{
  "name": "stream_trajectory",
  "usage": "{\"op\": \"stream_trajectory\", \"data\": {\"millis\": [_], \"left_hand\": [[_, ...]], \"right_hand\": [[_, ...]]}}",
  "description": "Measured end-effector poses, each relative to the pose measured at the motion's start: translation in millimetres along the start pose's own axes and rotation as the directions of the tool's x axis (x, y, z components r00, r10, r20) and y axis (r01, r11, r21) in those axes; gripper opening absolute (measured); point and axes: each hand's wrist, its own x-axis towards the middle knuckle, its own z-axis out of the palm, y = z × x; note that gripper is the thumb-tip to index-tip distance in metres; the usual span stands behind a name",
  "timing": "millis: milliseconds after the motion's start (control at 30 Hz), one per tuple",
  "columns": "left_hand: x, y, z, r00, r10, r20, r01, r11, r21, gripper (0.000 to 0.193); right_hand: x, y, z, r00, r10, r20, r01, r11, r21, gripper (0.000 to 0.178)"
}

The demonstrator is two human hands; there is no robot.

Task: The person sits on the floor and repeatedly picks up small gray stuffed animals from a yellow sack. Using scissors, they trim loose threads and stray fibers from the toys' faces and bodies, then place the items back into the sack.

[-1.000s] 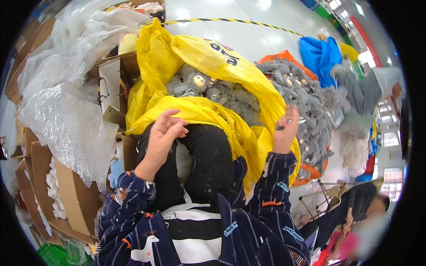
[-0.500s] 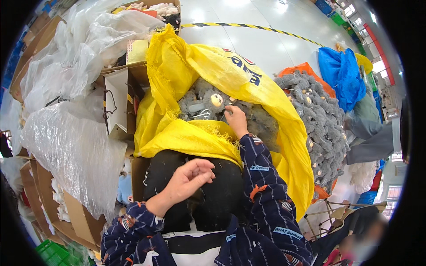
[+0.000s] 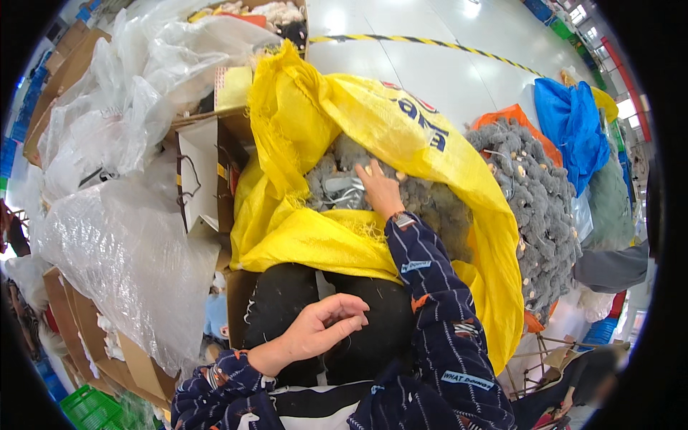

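Clear plastic is heaped on the left. The left hand rests loosely curled and empty on the lap. The right hand lies spread on grey toys inside the yellow sack, maybe gripping one. Many toys remain.

Grey plush toys heaped inside open yellow woven sack.
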Motion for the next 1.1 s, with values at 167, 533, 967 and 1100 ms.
{"op": "stream_trajectory", "data": {"millis": [167,533,967,1100], "left_hand": [[-1,-1,0,1.000,0.009,0.004,-0.009,1.000,0.014,0.023],[5,-8,-1,0.997,0.083,-0.002,-0.083,0.994,0.064,0.021],[1,-12,1,0.993,0.112,0.033,-0.114,0.992,0.050,0.020],[-1,-16,2,0.962,0.263,-0.076,-0.250,0.957,0.145,0.023]], "right_hand": [[-11,7,-28,0.957,0.289,-0.041,-0.254,0.893,0.373,0.049],[-35,1,-39,0.991,0.087,0.100,-0.128,0.817,0.562,0.044],[-36,-4,-85,0.777,0.514,-0.363,-0.116,0.685,0.720,0.018],[-69,-7,-178,0.696,0.640,-0.325,0.120,0.343,0.932,0.014]]}}
